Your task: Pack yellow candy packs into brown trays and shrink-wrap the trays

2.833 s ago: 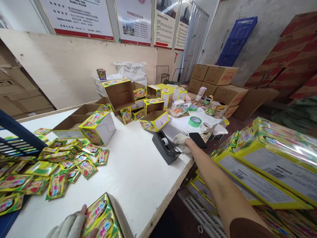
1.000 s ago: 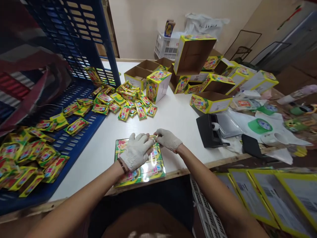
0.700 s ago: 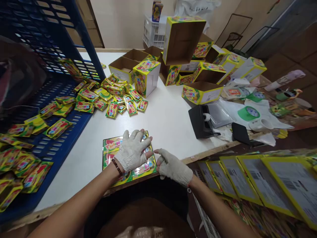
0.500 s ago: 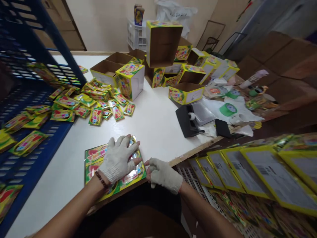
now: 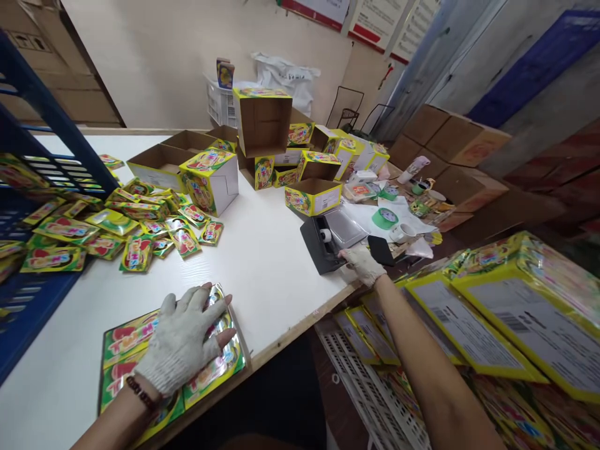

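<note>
My left hand [image 5: 180, 334], in a white knitted glove with bare fingertips, lies with fingers spread on a flat set of shiny green-and-yellow printed packets [image 5: 126, 334]. The set lies at the table's front edge; the palm and wrist cover part of it. Farther right, my right hand [image 5: 363, 264], gloved the same way, is at the front end of a black tape dispenser [image 5: 319, 247] holding a small white-cored roll. Its fingers are pinched together there; whatever is between them is too small to make out.
Loose packets [image 5: 140, 209] spill from a blue crate [image 5: 42, 312] on the left. Open printed cartons [image 5: 262, 122] stand at the back. Green tape [image 5: 385, 217], a white mug [image 5: 402, 232] and a black flat pad [image 5: 380, 250] lie beyond the dispenser. Filled cartons [image 5: 487, 325] stand at right.
My right hand has moved from beside the packet set, forward and right, to the tape dispenser. My left hand stays flat on the packets. The view has turned up and to the right.
</note>
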The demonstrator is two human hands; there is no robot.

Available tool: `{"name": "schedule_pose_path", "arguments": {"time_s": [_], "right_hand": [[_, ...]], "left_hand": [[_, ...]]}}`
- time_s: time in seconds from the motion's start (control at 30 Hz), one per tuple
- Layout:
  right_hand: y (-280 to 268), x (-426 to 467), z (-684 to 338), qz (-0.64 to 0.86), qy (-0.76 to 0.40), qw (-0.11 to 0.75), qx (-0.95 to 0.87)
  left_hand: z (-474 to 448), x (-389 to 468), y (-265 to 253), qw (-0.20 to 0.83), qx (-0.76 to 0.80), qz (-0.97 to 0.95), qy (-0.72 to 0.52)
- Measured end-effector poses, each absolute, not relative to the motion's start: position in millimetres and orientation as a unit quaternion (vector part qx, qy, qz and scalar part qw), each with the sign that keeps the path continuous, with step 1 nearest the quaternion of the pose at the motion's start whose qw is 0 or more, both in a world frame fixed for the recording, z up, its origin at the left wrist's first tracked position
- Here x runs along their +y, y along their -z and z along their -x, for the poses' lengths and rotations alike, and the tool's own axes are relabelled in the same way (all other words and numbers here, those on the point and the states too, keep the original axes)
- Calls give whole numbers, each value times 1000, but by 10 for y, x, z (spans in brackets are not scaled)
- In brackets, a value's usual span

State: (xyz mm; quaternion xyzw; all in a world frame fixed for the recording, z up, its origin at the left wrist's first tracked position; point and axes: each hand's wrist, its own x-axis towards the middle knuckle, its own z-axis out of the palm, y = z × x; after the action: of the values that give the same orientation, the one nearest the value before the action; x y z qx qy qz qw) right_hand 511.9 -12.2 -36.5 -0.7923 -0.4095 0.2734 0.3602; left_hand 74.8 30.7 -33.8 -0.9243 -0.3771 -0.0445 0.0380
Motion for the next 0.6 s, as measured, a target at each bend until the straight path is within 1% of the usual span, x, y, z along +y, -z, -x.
{"name": "schedule_pose_path", "arguments": {"time_s": [0.13, 0.3, 0.43, 0.6], "right_hand": [[420, -175, -5050, 788, -247, 400, -398], [411, -539, -5028, 792, -228, 431, -367], [611, -690, -4916, 791, -267, 433, -339], [832, -594, -4803, 773, -327, 427, -337]], "left_hand": [[-756, 310, 319, 40, -376, 925, 40], [-758, 315, 315, 31, -375, 926, 33], [-752, 318, 340, 27, -379, 924, 38], [-760, 304, 332, 6, -387, 921, 54]]}}
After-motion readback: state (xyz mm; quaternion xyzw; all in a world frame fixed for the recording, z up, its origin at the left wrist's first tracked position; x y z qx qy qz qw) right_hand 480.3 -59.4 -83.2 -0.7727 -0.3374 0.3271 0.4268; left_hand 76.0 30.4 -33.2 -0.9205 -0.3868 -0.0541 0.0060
